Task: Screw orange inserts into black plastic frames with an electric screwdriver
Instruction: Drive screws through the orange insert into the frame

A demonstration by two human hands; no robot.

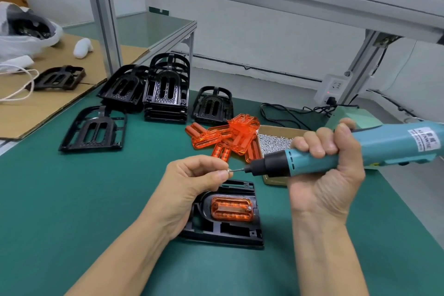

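Head view showed the left hand [192, 178] pinching a small silver screw [228, 170] between thumb and forefinger, offering it to the thin bit of the teal electric screwdriver [336, 154]. The right hand [329, 166] was wrapped fully round that tool's barrel, holding it almost level. Directly beneath the screw lay a black plastic frame [230, 228] on the green desk [72, 199], with a translucent orange ribbed insert [231, 208] already seated in its opening. Beyond the frame sat a loose heap of orange inserts [228, 137], a shallow cardboard tray of silver screws [276, 143] beside it, and stacked black frames [165, 91] further back.

The screw could slip from the pinch or sit crooked on the bit, since neither hand was braced.

A white label on the screwdriver carried print too blurred to read with confidence.
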